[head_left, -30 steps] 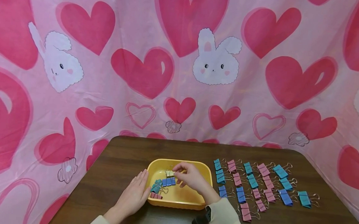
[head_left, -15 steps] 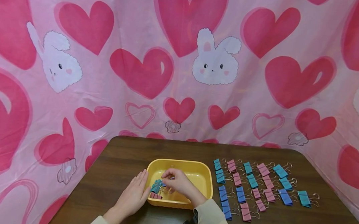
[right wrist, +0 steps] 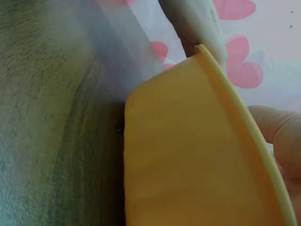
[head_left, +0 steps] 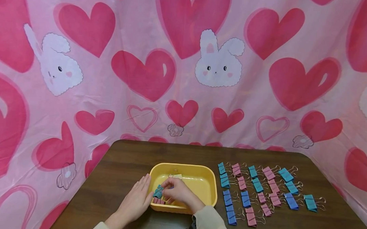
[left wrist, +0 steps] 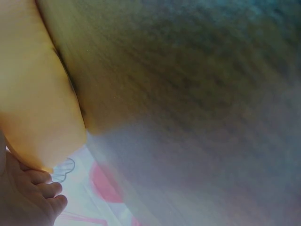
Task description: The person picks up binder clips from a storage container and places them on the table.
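Observation:
My left hand (head_left: 136, 196) rests against the left side of a yellow plastic tray (head_left: 196, 167), fingers straight along its rim. Inside the tray, my right hand (head_left: 180, 192) reaches to the left with bent fingers, the fingertips at the right edge of teal binder clips (head_left: 158, 191). Whether they pinch one is hidden. Pink binder clips (head_left: 158, 201) lie just in front of the teal ones. A pale binder clip (head_left: 177, 176) shows behind the right hand. In the right wrist view the tray wall (right wrist: 188, 150) covers most of the right hand (right wrist: 288, 146).
To the right of the tray, several teal, pink and blue binder clips lie in rows on the dark wooden table (head_left: 132, 156), among them a blue clip (head_left: 230, 215) close to the tray. Behind the table hangs a pink cloth (head_left: 202, 95) with hearts and rabbits.
My right hand has moved left and forward-down inside the tray, from beside the blue clip to the teal clips. The blue clip in the tray is now hidden. My left hand stays put.

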`<state>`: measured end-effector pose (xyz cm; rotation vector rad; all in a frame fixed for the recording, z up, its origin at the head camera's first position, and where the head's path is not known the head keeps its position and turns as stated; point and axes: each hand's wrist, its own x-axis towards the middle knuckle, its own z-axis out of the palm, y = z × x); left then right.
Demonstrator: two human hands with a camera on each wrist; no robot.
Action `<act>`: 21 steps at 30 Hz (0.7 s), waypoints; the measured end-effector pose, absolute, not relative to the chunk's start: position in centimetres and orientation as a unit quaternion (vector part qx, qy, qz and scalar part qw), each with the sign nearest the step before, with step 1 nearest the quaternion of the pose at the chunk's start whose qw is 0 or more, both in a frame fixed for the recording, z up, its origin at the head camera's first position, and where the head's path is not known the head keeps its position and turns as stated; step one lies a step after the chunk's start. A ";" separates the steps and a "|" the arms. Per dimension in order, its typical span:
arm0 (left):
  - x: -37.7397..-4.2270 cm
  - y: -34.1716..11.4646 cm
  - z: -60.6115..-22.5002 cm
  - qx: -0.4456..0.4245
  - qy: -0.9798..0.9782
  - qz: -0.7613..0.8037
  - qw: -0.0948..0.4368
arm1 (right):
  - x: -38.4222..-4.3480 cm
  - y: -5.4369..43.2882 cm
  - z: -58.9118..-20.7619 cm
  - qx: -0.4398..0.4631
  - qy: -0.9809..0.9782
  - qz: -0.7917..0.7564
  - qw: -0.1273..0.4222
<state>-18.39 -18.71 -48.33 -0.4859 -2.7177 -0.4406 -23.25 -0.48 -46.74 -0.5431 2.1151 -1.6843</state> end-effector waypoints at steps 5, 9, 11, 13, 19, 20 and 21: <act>-18.5 -18.7 -48.4 -0.170 -0.958 -0.158 0.166 | -23.2 -0.9 -47.2 -0.196 0.754 -0.596 0.193; -18.5 -18.7 -48.4 -0.170 -0.958 -0.161 0.163 | -23.3 -1.0 -47.3 -0.197 0.762 -0.587 0.190; -18.5 -18.7 -48.4 -0.171 -0.958 -0.161 0.165 | -23.3 -1.0 -47.4 -0.197 0.763 -0.587 0.188; -18.5 -18.7 -48.5 -0.172 -0.957 -0.160 0.168 | -23.4 -1.0 -47.5 -0.197 0.759 -0.591 0.189; -18.6 -18.7 -48.5 -0.171 -0.957 -0.162 0.168 | -23.6 -0.7 -47.6 -0.195 0.751 -0.601 0.191; -18.6 -18.7 -48.5 -0.170 -0.958 -0.162 0.167 | -23.6 -0.6 -47.5 -0.194 0.752 -0.601 0.191; -18.6 -18.7 -48.5 -0.169 -0.958 -0.161 0.167 | -23.6 -0.5 -47.5 -0.195 0.752 -0.600 0.191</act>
